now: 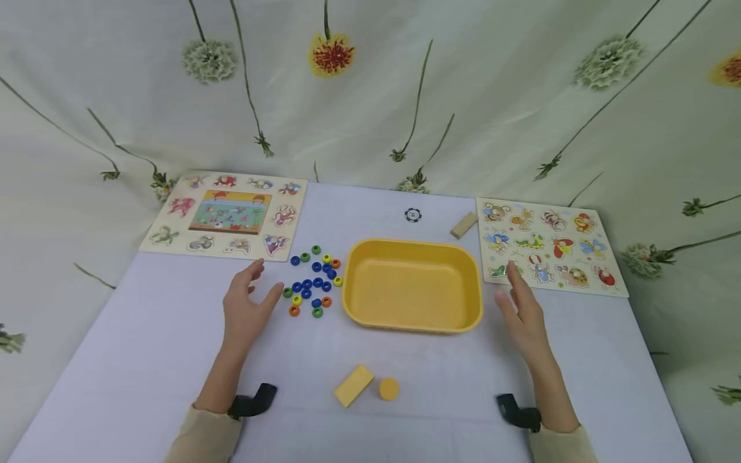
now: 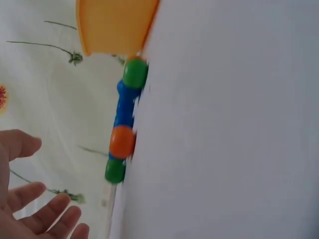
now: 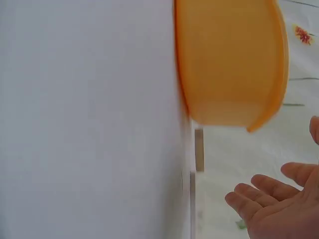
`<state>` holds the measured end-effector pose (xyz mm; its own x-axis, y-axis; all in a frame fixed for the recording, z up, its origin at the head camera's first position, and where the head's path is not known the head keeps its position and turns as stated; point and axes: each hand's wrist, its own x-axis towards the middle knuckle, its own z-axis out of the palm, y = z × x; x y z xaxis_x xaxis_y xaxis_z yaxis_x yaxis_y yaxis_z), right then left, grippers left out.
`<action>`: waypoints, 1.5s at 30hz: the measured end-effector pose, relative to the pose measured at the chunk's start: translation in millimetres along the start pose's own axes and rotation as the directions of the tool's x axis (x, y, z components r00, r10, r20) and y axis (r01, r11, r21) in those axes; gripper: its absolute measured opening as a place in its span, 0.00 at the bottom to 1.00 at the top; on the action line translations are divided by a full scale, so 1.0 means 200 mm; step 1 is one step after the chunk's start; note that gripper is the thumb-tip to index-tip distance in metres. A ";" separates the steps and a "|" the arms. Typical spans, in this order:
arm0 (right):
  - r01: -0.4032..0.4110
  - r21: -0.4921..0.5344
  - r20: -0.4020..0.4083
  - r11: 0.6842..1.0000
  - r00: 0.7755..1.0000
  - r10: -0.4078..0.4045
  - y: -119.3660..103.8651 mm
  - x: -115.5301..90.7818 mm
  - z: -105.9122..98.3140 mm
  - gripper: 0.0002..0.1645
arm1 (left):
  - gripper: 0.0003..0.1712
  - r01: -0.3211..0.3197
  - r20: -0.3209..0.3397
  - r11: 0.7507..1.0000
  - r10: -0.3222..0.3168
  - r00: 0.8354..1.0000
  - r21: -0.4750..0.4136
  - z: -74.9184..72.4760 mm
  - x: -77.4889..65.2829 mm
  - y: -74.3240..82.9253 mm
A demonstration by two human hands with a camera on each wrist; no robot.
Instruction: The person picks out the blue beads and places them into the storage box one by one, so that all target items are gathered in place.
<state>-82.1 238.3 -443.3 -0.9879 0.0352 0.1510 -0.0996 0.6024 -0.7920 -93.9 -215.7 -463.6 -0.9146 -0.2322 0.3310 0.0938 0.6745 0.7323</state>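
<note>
Left of the yellow tray, my left hand is held with its fingers apart and nothing between them. Close to its thumb lies a loose group of round beads in blue, green, yellow and orange. My right hand hovers to the right of the tray, fingers loosely extended and holding nothing. The left wrist view shows the left hand's fingers spread, with the beads in a row beside it. In the right wrist view the right hand is palm up near the tray.
An animal puzzle board lies at the back left, an insect puzzle board at the back right. A wooden block and a poker chip sit behind the tray. Nearer me are a yellow block and a yellow disc.
</note>
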 end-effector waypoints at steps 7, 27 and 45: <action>-0.129 0.330 0.084 0.935 0.991 0.107 -0.13 -0.02 0.16 0.29 | 0.24 0.163 -0.022 0.964 -0.171 0.985 -0.211 0.12 -0.01 0.00; -0.114 0.398 0.040 0.910 0.993 0.107 -0.01 -0.03 0.23 0.28 | 0.17 0.210 0.076 0.978 -0.209 0.975 -0.003 0.20 -0.01 -0.01; -0.099 0.411 0.024 0.906 0.995 0.098 -0.02 -0.03 0.23 0.28 | 0.13 -0.052 0.013 0.961 0.057 0.998 -0.272 0.19 0.05 0.34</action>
<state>-80.4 199.1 -468.4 -0.9955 0.0748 0.0588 -0.0415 0.2147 -0.9758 -112.1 -145.8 -432.5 -0.9129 -0.1837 0.3645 0.2443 0.4693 0.8485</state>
